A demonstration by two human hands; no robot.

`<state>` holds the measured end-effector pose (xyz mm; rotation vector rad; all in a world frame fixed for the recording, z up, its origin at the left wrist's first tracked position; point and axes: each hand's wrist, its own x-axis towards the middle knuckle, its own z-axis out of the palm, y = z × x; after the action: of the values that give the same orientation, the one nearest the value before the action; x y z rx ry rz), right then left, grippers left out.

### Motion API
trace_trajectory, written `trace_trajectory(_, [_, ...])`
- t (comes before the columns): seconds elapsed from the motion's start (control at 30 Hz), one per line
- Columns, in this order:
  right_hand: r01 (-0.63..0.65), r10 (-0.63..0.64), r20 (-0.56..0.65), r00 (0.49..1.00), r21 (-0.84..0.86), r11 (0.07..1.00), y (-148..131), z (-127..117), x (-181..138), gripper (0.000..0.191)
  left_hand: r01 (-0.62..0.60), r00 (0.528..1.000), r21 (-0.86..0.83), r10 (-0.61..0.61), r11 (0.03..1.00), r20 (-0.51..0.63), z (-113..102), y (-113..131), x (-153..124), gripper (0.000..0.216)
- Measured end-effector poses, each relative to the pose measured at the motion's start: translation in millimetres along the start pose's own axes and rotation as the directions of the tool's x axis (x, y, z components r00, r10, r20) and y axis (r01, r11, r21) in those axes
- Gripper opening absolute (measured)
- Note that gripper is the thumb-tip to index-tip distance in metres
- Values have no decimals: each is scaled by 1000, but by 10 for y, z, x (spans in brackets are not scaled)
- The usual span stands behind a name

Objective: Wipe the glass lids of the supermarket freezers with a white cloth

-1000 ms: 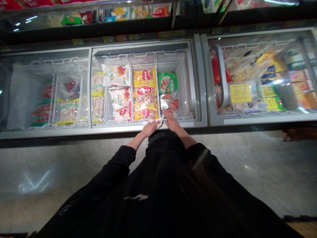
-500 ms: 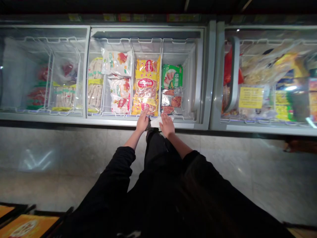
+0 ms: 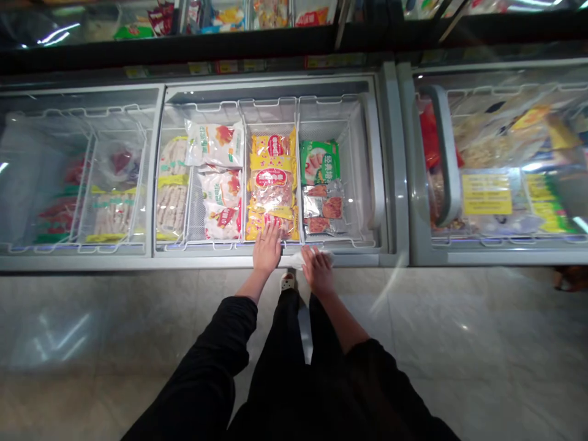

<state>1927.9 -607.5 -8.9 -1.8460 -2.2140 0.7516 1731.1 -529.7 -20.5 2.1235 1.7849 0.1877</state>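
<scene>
My left hand (image 3: 267, 248) lies flat, fingers stretched out, at the front edge of a chest freezer (image 3: 220, 262). Its fingertips overlap the glass above yellow food packs (image 3: 271, 179). To its right, my right hand (image 3: 316, 269) bends its fingers over a thin white cloth (image 3: 298, 260), pressing it on the freezer's front rim. Part of the cloth is hidden beneath the fingers. Under the glass, white bags (image 3: 215, 144) sit left of the yellow packs, and a green pack (image 3: 320, 162) lies to the right above clear meat packs (image 3: 324, 208).
A grey lid handle (image 3: 374, 162) runs along the right of this glass. Another freezer (image 3: 505, 256) with a yellow label (image 3: 487, 194) adjoins on the right. Packaged goods (image 3: 271, 13) show behind a dark ledge. My shoe (image 3: 287, 282) is close to the freezer on the tiled floor (image 3: 138, 331).
My right hand has slid right along the rim with the cloth, its fingers now more bent. My left hand stays near the same place. The view has tilted up, showing goods behind the freezer.
</scene>
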Motion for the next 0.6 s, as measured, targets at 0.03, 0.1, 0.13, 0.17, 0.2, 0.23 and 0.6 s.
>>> trace_trajectory(0.03, [-81, 81, -35, 996, -7, 997, -21, 43, -14, 56, 27, 999, -6, -28, 1000, -24, 7, 6, 3, 62])
trace_trajectory(0.1, [-232, 229, -97, 969, -18, 973, -142, 155, 3, 59, 81, 994, -22, -83, 996, -77, 28, 13, 3, 63])
trace_trajectory(0.13, [-276, 272, -116, 955, -20, 961, -227, 216, 31, 59, 95, 990, -28, -97, 995, -97, 40, 14, 3, 64])
trace_trajectory(0.17, [-283, 279, -121, 953, -23, 959, -312, 276, 67, 59, 98, 989, -31, -101, 995, -109, 52, 12, 5, 64])
trace_trajectory(0.2, [-260, 256, -115, 960, -23, 965, -385, 329, 104, 58, 95, 989, -29, -97, 995, -112, 65, 7, 8, 64])
trace_trajectory(0.23, [-212, 209, -101, 973, -22, 977, -435, 373, 136, 57, 91, 990, -23, -93, 996, -108, 76, 1, 12, 64])
trace_trajectory(0.6, [-14, -3, -162, 987, -99, 995, 364, 297, -135, 54, 11, 981, -39, -18, 999, -191, 157, -18, 10, 62])
